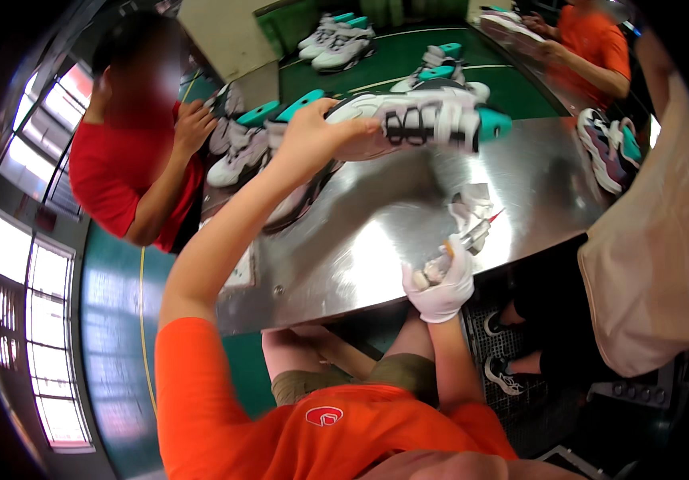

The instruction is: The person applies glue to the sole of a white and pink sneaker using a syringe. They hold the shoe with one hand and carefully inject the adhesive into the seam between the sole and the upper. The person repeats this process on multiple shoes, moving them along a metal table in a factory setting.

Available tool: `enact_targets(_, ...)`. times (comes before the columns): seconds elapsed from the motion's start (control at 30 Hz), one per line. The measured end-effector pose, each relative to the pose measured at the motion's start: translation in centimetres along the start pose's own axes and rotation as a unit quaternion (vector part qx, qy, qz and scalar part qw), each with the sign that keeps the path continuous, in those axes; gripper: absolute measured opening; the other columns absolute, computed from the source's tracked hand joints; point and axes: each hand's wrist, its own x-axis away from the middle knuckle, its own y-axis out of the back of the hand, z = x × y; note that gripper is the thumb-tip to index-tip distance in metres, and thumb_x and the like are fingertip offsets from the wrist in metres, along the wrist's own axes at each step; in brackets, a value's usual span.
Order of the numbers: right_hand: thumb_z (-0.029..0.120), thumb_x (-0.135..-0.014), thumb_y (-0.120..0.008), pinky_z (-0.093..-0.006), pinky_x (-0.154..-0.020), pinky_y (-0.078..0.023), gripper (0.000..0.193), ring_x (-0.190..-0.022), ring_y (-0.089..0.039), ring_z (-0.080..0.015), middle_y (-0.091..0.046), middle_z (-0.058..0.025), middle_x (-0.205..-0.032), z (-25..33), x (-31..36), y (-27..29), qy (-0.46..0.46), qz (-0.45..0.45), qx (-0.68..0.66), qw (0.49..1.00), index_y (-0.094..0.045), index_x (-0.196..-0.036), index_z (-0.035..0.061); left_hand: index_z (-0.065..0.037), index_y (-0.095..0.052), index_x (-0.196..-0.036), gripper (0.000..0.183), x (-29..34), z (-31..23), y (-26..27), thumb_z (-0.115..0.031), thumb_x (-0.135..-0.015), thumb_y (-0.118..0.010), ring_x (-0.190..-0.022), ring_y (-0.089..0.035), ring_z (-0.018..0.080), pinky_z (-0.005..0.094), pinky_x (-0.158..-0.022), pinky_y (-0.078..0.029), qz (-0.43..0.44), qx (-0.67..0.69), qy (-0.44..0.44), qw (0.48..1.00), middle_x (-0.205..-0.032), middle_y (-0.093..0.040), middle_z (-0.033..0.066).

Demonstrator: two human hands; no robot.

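My bare left hand (312,136) is closed round one end of a white and grey sneaker (424,120), held up above the metal table. A teal shoe last (492,126) sticks out of the sneaker's opening. In a white glove, my right hand (444,298) is curled near the table's front edge. It holds a thin tool with a yellow-orange part (449,249), and something whitish and crumpled lies in the palm; its kind cannot be made out. Just beyond the fingers is a crumpled white cloth (471,206), with a slim red tip (497,214) over it.
More sneakers with teal lasts (240,156) stand at the table's left. Others (340,48) sit on the green belt (392,60), and one (604,152) is at the right edge. Co-workers in red (132,176) and orange (596,48) work nearby; a person (648,240) stands close at right.
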Motion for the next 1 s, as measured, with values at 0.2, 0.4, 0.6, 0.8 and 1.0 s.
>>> enact_targets(0.2,0.038,-0.067,-0.081,-0.0382,-0.057,-0.051,0.079,-0.066,-0.059,-0.0302,-0.062,-0.0123,-0.091,0.0,-0.7,0.0,-0.004,-0.014,-0.033,0.999,-0.049,-0.127,-0.0029,0.007,-0.063,-0.110,0.047,-9.9,2.9,-10.4,-0.031,-0.085,-0.076,-0.083,-0.072,0.0285,0.0449,-0.067,-0.063,0.082,0.312,0.196,0.926,-0.100,-0.070,0.0172)
enact_targets(0.4,0.039,-0.067,-0.079,-0.0379,-0.055,-0.051,0.078,-0.066,-0.060,-0.0323,-0.063,-0.0169,-0.097,-0.8,0.3,-0.4,-0.005,-0.006,-0.031,0.999,-0.052,-0.124,-0.0055,-0.002,-0.055,-0.127,0.046,-15.2,8.2,-16.4,-0.032,-0.094,-0.063,-0.104,-0.067,0.0349,0.0552,-0.077,-0.060,0.067,0.438,0.279,0.852,-0.118,-0.064,0.0187)
enact_targets(0.6,0.046,-0.068,-0.075,-0.0353,-0.051,-0.047,0.065,-0.067,-0.060,-0.0295,-0.061,-0.0181,-0.108,-1.5,2.0,-0.6,0.032,0.010,0.025,0.999,-0.057,-0.113,0.0031,0.003,-0.058,-0.120,0.043,-20.0,11.4,-16.9,-0.024,-0.089,-0.071,-0.096,-0.069,0.0358,0.0568,-0.072,-0.061,0.030,0.427,0.273,0.862,-0.112,-0.067,0.0200)
enact_targets(0.8,0.047,-0.065,-0.075,-0.0337,-0.051,-0.046,0.070,-0.055,-0.056,-0.0258,-0.062,-0.0088,-0.084,-0.7,1.0,-0.5,-0.036,-0.007,-0.039,0.999,-0.058,-0.111,-0.0029,0.007,-0.067,-0.107,0.057,-22.3,16.4,-15.1,-0.040,-0.078,-0.081,-0.088,-0.071,0.0289,0.0445,-0.075,-0.057,-0.098,0.195,0.197,0.956,-0.100,-0.071,0.0169)
enact_targets(1.0,0.044,-0.072,-0.071,-0.0384,-0.059,-0.052,0.070,-0.071,-0.062,-0.0316,-0.062,-0.0164,-0.100,-0.4,-0.5,-0.3,0.087,-0.008,0.066,0.994,-0.056,-0.119,-0.0052,0.008,-0.059,-0.112,0.069,-20.4,15.8,-14.7,-0.051,-0.079,-0.073,-0.105,-0.066,0.0431,0.0470,-0.088,-0.054,-0.151,-0.185,0.125,0.963,-0.113,-0.065,0.0284)
